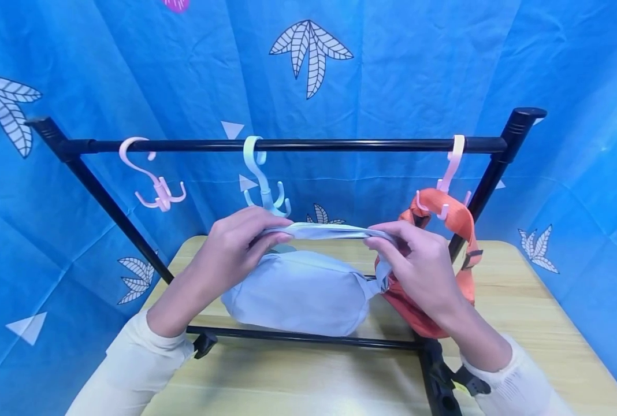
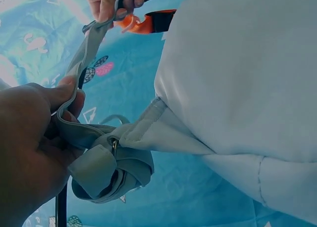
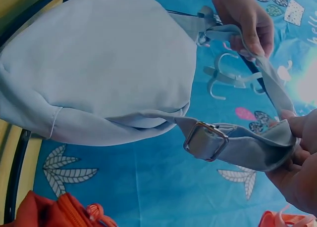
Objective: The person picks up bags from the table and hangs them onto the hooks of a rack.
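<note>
A pale grey-blue waist bag (image 1: pixel 298 294) hangs by its strap (image 1: pixel 329 231) between both hands, in front of the rack's lower bar. The left hand (image 1: pixel 243 237) pinches the strap's left part between thumb and fingers, just below the light blue hook (image 1: pixel 264 185). On the strap's other side the right hand (image 1: pixel 417 260) pinches it, close to an orange bag (image 1: pixel 464 254). In the right wrist view a square metal buckle (image 3: pixel 206 141) sits on the strap near the right hand. Bunched strap (image 2: pixel 116 172) hangs beside the left hand in the left wrist view.
A black rack bar (image 1: pixel 350 145) runs across, carrying a pink hook (image 1: pixel 162 193) at left and another pink hook (image 1: pixel 451 167) at right, where the orange bag hangs. Below is a wooden table (image 1: pixel 516 323). Blue patterned cloth (image 1: pixel 417 69) surrounds the back and sides.
</note>
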A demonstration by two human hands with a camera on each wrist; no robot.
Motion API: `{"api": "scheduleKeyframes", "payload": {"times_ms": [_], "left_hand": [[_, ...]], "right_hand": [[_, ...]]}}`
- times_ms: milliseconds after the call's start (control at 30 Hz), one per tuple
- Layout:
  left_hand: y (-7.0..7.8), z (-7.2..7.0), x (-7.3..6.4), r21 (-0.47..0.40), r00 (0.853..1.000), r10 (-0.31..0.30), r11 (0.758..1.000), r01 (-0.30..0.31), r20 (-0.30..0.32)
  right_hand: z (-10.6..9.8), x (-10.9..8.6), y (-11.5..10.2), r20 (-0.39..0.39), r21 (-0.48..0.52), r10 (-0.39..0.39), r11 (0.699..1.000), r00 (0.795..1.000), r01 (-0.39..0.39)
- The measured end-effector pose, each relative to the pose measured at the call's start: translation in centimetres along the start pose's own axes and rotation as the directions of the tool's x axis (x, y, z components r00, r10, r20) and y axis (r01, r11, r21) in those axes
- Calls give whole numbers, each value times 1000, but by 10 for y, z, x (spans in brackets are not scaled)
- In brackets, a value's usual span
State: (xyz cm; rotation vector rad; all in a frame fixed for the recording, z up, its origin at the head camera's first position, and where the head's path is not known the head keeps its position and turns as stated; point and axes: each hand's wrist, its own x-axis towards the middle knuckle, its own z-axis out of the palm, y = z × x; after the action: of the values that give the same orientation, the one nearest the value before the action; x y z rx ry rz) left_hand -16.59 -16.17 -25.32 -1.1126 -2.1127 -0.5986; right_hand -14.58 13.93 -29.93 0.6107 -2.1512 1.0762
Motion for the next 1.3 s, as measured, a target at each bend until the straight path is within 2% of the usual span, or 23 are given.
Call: {"api": "scheduleKeyframes", "payload": {"times_ms": [300,733,967,1133,1300], "left_hand": [[-5,-7,-3,19,999,-36,999,36,-19],[-10,-21,-9,66,997,-42,997,47,-66],[-15,-28,-12,98,993,-49,993,60,-106],[-18,-29,-13,109,990,-66,991,81,-127],[-19,-31,-11,111,985,-84,989,101,-149]], "right_hand": [[3,8,-9,45,-5,-37,999,998,37],[15,22,-18,44,3,-127,992,991,127],[23,36,-22,33,10,-216,976,976,216],[27,43,-21,19,37,-247,969,969,246],[30,50,-22,-4,13,-282,959,960,282]]}}
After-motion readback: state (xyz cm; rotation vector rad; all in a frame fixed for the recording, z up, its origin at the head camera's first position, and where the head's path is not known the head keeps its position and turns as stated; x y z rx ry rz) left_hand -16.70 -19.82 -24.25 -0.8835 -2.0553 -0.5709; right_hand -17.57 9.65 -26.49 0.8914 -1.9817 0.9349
